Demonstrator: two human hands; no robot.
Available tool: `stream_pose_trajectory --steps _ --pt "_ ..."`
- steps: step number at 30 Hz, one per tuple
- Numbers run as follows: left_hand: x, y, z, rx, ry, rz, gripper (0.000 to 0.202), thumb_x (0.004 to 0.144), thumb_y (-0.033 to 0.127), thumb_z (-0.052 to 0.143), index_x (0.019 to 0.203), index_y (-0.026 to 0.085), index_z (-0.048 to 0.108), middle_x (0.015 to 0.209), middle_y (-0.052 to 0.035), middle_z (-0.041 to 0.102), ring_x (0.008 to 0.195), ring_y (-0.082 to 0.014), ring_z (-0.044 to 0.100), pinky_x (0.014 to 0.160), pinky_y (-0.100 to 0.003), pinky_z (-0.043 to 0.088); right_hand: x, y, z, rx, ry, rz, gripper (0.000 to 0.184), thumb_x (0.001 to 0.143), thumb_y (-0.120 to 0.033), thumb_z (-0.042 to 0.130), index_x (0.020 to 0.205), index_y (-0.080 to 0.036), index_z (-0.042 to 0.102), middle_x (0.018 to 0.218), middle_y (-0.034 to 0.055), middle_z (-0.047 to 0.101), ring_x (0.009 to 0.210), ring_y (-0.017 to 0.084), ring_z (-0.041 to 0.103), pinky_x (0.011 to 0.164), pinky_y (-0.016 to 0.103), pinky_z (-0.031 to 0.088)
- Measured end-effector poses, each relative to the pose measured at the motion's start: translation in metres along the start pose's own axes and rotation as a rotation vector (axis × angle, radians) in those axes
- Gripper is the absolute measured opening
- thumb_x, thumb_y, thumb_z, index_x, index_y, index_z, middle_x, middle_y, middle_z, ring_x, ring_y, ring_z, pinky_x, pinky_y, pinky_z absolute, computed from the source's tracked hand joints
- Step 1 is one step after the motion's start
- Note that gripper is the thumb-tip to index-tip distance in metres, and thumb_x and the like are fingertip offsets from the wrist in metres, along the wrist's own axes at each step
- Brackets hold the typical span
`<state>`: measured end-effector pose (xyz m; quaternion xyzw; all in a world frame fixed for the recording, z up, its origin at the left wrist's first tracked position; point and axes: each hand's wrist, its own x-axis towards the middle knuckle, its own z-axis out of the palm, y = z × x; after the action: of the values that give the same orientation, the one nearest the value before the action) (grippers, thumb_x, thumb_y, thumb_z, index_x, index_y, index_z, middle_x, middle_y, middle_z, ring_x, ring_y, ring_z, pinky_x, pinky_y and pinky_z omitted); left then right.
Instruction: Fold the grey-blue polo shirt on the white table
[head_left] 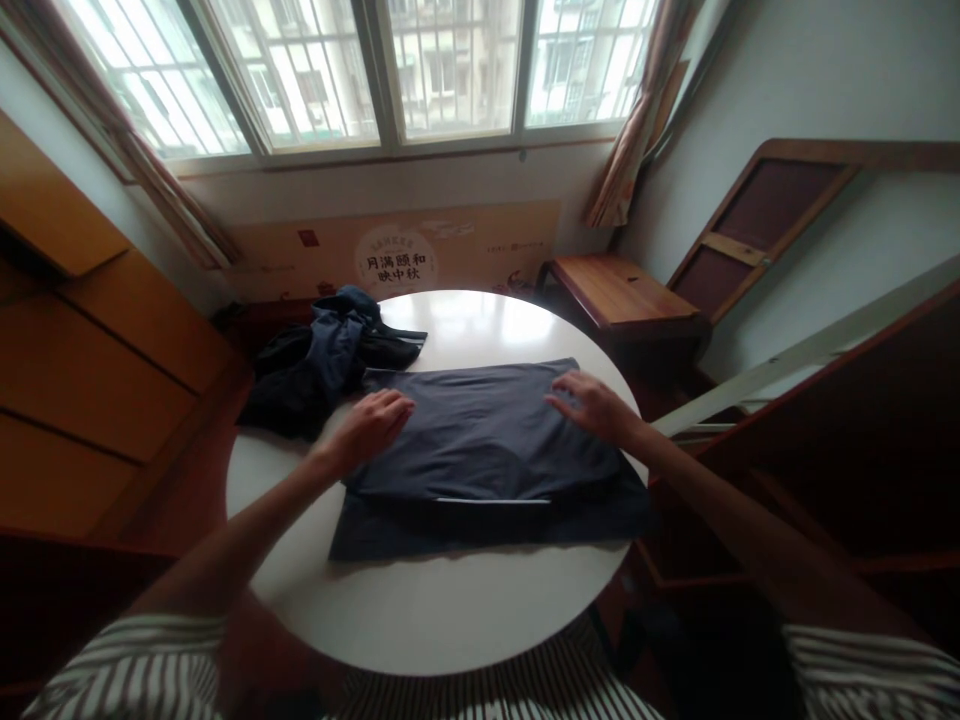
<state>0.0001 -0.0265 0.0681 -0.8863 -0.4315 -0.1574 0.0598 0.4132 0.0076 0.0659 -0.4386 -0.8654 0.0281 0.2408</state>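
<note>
A dark blue-grey garment lies folded and spread across the round white table. Its upper layer ends in a thin white strip near the front, and a darker layer shows below that. My left hand is over the garment's left side, fingers loosely bent, with nothing visible in them. On the opposite side, my right hand hovers over or rests on the upper right part, thumb and fingers apart. Whether either hand touches the cloth is hard to tell.
A heap of dark clothes sits at the table's back left edge. Behind the table on the right is a wooden bench. Wooden cabinets stand on the left, and a barred window with curtains fills the back wall.
</note>
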Motion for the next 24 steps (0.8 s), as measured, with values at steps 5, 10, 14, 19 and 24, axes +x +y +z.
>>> stream_pose_trajectory --steps 5,10,14,19,24 --pt "-0.092 0.042 -0.014 -0.115 0.025 0.160 0.032 0.094 0.031 0.061 0.123 0.017 0.059 0.114 -0.0119 0.063 0.104 -0.0243 0.060 0.092 -0.040 0.052 -0.074 -0.099 -0.007 0.002 -0.133 -0.499 0.033 0.094 -0.037 0.058 0.116 -0.013 0.063 0.110 0.0142 0.065 0.102 0.026 0.059 0.088 0.041 0.050" --pt "-0.122 0.051 -0.007 -0.079 0.109 0.028 0.032 0.094 0.023 0.060 0.126 0.017 0.057 0.118 -0.0125 0.061 0.109 -0.0245 0.058 0.095 -0.041 0.053 -0.086 -0.136 0.013 -0.184 -0.101 -0.659 0.035 0.092 -0.009 0.051 0.125 -0.009 0.061 0.119 0.0155 0.066 0.109 0.029 0.059 0.093 0.047 0.049" --pt "-0.123 0.050 -0.004 -0.014 0.132 -0.104 0.032 0.096 0.015 0.053 0.127 0.018 0.058 0.123 -0.0123 0.060 0.114 -0.0255 0.057 0.098 -0.043 0.053 -0.079 -0.134 0.024 -0.228 -0.125 -0.636 0.035 0.090 -0.008 0.050 0.124 -0.007 0.062 0.122 0.0160 0.066 0.111 0.031 0.059 0.093 0.047 0.050" --pt "-0.124 0.053 -0.004 0.085 0.156 -0.097 0.030 0.094 0.007 0.048 0.118 0.016 0.064 0.122 -0.0131 0.064 0.117 -0.0265 0.057 0.098 -0.045 0.053 -0.078 -0.130 0.026 -0.299 -0.103 -0.605 0.037 0.088 -0.003 0.049 0.121 -0.004 0.064 0.115 0.0177 0.069 0.104 0.029 0.063 0.087 0.043 0.055" --pt "-0.129 0.054 -0.008 0.098 0.199 0.013 0.033 0.094 0.004 0.050 0.123 0.014 0.060 0.113 -0.0118 0.069 0.109 -0.0255 0.061 0.097 -0.045 0.051 -0.074 -0.126 0.011 -0.288 0.001 -0.607 0.036 0.088 0.000 0.046 0.119 -0.003 0.064 0.112 0.0187 0.068 0.099 0.027 0.064 0.087 0.041 0.055"
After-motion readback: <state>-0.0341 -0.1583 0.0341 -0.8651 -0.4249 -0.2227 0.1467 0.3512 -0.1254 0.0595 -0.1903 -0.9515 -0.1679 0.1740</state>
